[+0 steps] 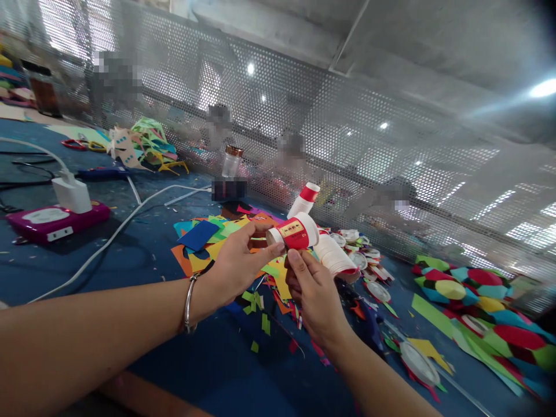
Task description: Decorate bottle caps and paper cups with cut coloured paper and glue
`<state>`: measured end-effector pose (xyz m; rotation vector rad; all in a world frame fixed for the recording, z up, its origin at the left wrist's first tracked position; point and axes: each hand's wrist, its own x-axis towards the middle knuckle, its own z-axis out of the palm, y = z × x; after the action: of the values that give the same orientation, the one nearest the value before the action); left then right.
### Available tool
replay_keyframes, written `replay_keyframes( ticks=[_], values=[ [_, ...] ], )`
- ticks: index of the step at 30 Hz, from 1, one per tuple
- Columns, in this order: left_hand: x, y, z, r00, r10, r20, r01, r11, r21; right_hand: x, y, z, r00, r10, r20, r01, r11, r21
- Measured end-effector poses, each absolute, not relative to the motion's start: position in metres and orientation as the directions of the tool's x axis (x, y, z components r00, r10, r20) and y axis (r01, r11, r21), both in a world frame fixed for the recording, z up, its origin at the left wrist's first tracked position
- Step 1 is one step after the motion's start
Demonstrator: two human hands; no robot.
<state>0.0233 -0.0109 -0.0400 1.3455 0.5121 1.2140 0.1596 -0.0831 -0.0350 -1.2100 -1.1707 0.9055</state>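
Observation:
Both my hands hold up a small white paper cup (295,233) lying on its side, with a red band and a yellow label. My left hand (238,263), with a silver bangle on its wrist, pinches the cup's base end between thumb and fingers. My right hand (313,295) grips the cup from below with its thumb on the red band. Just behind it lies a stack of white paper cups (335,258) on the blue table (143,243). Another red-rimmed cup stack (304,200) stands farther back.
Coloured paper scraps (208,237) are strewn under my hands. Finished paper-cup flowers (471,301) lie at the right. Cut cup rings (365,260) sit behind. A pink power strip (56,220) with white charger and cable lies left. A perforated metal screen (347,133) backs the table.

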Motion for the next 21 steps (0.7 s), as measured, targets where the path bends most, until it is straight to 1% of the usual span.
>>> replay_keyframes(
  ticks=[5,14,21],
  values=[
    [0.0241,-0.0102,-0.0437,0.344,0.854,0.390,-0.325,-0.282,0.903,0.1589,-0.0837,-0.0338,0.189,0.967,0.171,0.055,0.163,-0.985],
    [0.0219,-0.0138,-0.0402,0.357,0.840,0.409,-0.322,-0.300,0.898,0.1614,-0.0822,-0.0348,0.184,0.966,0.179,0.048,0.173,-0.984],
    [0.0223,-0.0113,-0.0402,0.275,0.853,0.444,-0.220,-0.394,0.893,0.1607,-0.0827,-0.0320,0.184,0.969,0.165,0.028,0.162,-0.986]
  ],
)
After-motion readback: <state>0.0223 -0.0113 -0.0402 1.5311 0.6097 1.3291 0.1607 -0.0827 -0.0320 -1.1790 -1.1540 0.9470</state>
